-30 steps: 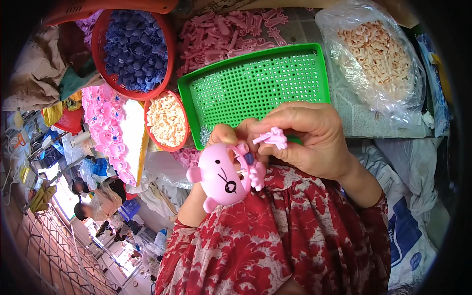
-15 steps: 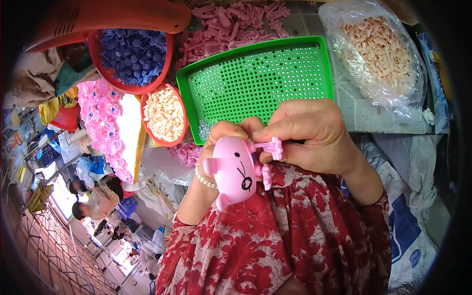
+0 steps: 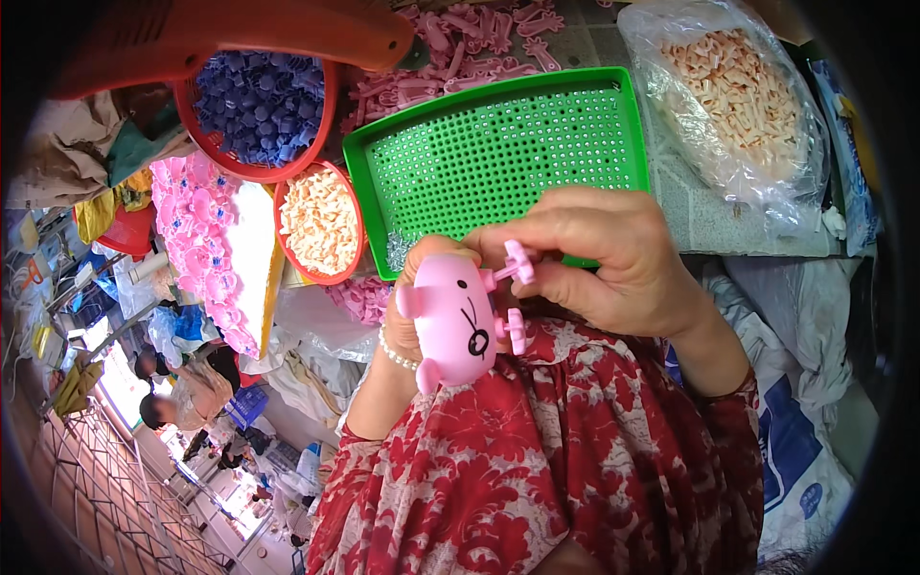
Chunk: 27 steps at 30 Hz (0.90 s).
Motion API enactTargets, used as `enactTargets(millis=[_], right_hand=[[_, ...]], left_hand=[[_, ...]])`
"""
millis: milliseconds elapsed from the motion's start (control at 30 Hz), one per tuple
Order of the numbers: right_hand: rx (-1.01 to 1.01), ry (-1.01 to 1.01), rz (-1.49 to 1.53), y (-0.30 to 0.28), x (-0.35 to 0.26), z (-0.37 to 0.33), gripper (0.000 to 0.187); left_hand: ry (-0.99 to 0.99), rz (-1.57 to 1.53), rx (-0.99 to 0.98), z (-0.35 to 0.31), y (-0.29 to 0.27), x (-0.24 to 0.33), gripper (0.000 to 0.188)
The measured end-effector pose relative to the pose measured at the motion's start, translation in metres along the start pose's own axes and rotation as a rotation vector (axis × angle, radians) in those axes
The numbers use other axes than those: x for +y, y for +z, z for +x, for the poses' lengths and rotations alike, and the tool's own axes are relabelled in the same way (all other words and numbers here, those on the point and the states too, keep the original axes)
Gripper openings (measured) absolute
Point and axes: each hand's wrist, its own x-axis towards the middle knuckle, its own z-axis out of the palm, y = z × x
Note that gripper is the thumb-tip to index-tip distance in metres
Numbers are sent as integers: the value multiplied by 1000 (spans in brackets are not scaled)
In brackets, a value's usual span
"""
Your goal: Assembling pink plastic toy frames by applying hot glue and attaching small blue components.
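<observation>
A round pink plastic toy [image 3: 448, 326] with two small ears and a black printed face is tilted sideways in my left hand [image 3: 401, 337], whose fingers are closed round its back. Two pink limbs with lobed ends stick out of its right side. At the upper limb [image 3: 518, 263], the thumb and index finger of my right hand [image 3: 613, 251] pinch close around the lobed end. The lower limb [image 3: 515, 332] stands free of the right fingers. Part of my left hand is hidden behind the toy.
Just beyond my hands lies a green perforated tray [image 3: 498, 125], small shiny metal pieces in its near left corner. Baskets of blue parts [image 3: 259, 107] and cream parts [image 3: 319, 220] stand left; pink pieces [image 3: 460, 48] are heaped behind. A plastic bag [image 3: 738, 105] holds more cream parts.
The upper limb has swung up and left, and its lobed end is turned more edge-on. The toy has shifted slightly up. My right fingers have moved a little left with the limb.
</observation>
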Motion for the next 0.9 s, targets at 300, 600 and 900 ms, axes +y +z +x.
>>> enactTargets(millis=[300,600,900], right_hand=[[48,-41,41,5,9,-4,17],[15,0,136,1,12,-1,15],[73,39,-40,4,8,-4,11]], left_hand=[[-158,-215,44,7,20,12,41],[-243,-234,9,10,6,18,26],[-95,-43,9,4,-5,9,45]])
